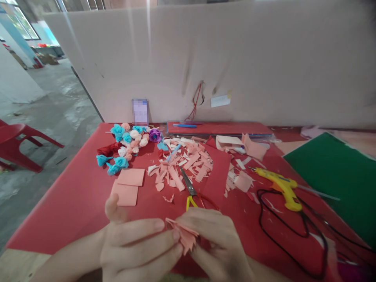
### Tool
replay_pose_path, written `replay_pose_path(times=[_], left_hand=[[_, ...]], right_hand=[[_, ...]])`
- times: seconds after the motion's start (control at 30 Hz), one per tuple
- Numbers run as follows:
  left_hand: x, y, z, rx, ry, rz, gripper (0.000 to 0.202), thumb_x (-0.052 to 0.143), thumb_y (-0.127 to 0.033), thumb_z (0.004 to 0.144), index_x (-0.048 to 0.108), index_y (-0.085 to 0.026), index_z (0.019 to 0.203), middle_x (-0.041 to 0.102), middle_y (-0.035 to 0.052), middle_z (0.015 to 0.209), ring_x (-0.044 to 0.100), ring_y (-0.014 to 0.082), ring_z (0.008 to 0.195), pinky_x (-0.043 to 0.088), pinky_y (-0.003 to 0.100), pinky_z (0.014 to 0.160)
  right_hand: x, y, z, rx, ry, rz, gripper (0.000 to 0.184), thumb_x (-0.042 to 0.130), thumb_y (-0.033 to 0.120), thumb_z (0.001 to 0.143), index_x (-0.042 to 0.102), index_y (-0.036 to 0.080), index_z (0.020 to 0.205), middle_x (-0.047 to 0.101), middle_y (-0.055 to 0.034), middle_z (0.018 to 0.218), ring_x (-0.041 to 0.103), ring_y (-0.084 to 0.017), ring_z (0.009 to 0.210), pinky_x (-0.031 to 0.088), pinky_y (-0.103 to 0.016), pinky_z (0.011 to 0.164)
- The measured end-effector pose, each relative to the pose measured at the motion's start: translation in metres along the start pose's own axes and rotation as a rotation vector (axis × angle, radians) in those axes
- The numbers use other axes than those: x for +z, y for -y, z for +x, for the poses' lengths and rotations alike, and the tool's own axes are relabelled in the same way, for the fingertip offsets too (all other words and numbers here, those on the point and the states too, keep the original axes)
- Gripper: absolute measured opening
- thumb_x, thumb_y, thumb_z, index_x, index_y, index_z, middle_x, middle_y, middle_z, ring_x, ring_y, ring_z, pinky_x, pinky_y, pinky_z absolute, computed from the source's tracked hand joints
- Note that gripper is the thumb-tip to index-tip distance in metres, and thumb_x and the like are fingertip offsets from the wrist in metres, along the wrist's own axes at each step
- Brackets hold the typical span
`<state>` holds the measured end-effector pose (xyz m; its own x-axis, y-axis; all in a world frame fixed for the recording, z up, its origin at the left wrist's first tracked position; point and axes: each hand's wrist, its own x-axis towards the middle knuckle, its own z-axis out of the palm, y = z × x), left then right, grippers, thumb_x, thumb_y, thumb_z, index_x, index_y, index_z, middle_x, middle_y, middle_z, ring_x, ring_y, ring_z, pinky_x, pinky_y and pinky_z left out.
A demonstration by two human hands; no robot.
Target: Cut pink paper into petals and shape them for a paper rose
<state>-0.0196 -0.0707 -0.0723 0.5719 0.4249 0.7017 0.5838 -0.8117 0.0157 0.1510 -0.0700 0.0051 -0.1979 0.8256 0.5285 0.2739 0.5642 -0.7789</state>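
A folded piece of pink crepe paper with a jagged cut edge is between my hands at the bottom middle. My right hand is closed on it, the paper pinched in its fingers. Against the paper's left side rest the fingertips of my left hand, its fingers stretched out and its thumb raised well apart. Just beyond my right hand lie scissors with yellow and red handles, which it partly hides. Two pink paper squares overlap on the red table, left of the scissors.
Pink paper scraps cover the middle of the red table. Several paper flowers are grouped at the back left. On the right are a yellow glue gun, its looped black cord and a green sheet. A white panel stands behind.
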Motion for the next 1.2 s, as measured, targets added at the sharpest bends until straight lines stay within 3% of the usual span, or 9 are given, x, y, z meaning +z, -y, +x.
replay_pose_path(times=[0.17,0.37,0.53,0.73,0.8,0.93,1.0,1.1,1.2], left_hand=[[-0.007,0.017,0.014,0.066,-0.177,-0.048,0.023,0.04,-0.031,0.085,0.058,-0.042,0.094,0.068,-0.02,0.07,0.062,0.0028,0.073,0.038,0.018,0.097],[-0.019,0.017,0.029,0.027,-0.138,-0.009,0.025,0.05,-0.027,0.08,0.058,-0.04,0.098,0.069,-0.0151,0.078,0.062,0.0102,0.086,0.041,0.031,0.096],[-0.021,0.012,0.031,0.053,-0.147,-0.027,0.025,0.05,-0.021,0.08,0.061,-0.04,0.092,0.069,-0.017,0.075,0.063,0.0062,0.083,0.039,0.021,0.096],[-0.013,0.011,0.029,0.075,-0.186,-0.082,0.028,0.042,-0.02,0.085,0.061,-0.039,0.085,0.067,-0.0178,0.067,0.062,0.0058,0.072,0.037,0.028,0.099],[-0.016,0.014,0.031,0.087,-0.165,-0.096,0.024,0.042,-0.023,0.086,0.061,-0.037,0.09,0.068,-0.0138,0.074,0.061,0.0076,0.075,0.039,0.031,0.096],[-0.028,0.02,0.041,0.106,-0.082,-0.114,0.024,0.045,-0.03,0.086,0.055,-0.018,0.104,0.059,0.0058,0.103,0.058,0.0157,0.088,0.048,0.037,0.08],[-0.036,0.019,0.046,0.107,-0.039,-0.122,0.027,0.047,-0.03,0.085,0.052,-0.015,0.107,0.055,0.0089,0.109,0.056,0.0179,0.091,0.049,0.038,0.077],[-0.045,0.015,0.051,0.096,0.007,-0.135,0.025,0.047,-0.029,0.085,0.053,-0.017,0.106,0.058,0.0058,0.105,0.057,0.0171,0.09,0.047,0.038,0.08],[-0.049,0.016,0.057,0.041,0.05,-0.138,0.018,0.048,-0.026,0.084,0.055,-0.03,0.101,0.065,-0.0061,0.095,0.059,0.0125,0.087,0.042,0.036,0.09]], right_hand=[[0.0,0.0,0.001,-0.033,-0.026,-0.047,0.018,0.048,0.01,0.075,0.065,0.011,0.071,0.064,-0.0052,0.055,0.055,-0.012,0.048,0.043,-0.021,0.046],[-0.001,-0.002,-0.002,-0.045,-0.015,-0.038,0.02,0.047,0.007,0.071,0.064,0.013,0.08,0.064,-0.0038,0.058,0.057,-0.012,0.051,0.044,-0.02,0.047],[0.0,-0.001,-0.002,-0.051,-0.031,-0.084,0.02,0.044,0.005,0.07,0.062,0.014,0.071,0.062,-0.0027,0.055,0.054,-0.011,0.049,0.042,-0.02,0.045],[0.0,-0.001,-0.002,-0.032,-0.006,-0.076,0.017,0.047,0.011,0.076,0.064,0.013,0.075,0.063,-0.0034,0.056,0.055,-0.012,0.049,0.043,-0.021,0.046],[0.0,-0.001,-0.003,-0.049,-0.007,-0.091,0.015,0.049,0.015,0.078,0.064,0.012,0.078,0.064,-0.0038,0.058,0.057,-0.012,0.051,0.043,-0.021,0.046],[0.001,-0.002,-0.004,-0.111,-0.055,-0.224,0.018,0.047,0.011,0.077,0.064,0.013,0.083,0.067,-0.0035,0.063,0.059,-0.013,0.054,0.044,-0.023,0.049],[0.0,-0.001,-0.005,-0.158,-0.054,-0.291,0.02,0.046,0.011,0.078,0.062,0.014,0.088,0.068,-0.003,0.066,0.06,-0.013,0.055,0.044,-0.024,0.05],[-0.001,-0.001,-0.006,-0.175,-0.076,-0.389,0.017,0.046,0.013,0.081,0.061,0.016,0.089,0.068,-0.0022,0.067,0.061,-0.013,0.057,0.044,-0.025,0.053],[-0.003,-0.003,-0.007,-0.176,-0.092,-0.456,0.016,0.046,0.017,0.082,0.061,0.016,0.088,0.067,-0.002,0.065,0.06,-0.014,0.057,0.044,-0.026,0.054]])
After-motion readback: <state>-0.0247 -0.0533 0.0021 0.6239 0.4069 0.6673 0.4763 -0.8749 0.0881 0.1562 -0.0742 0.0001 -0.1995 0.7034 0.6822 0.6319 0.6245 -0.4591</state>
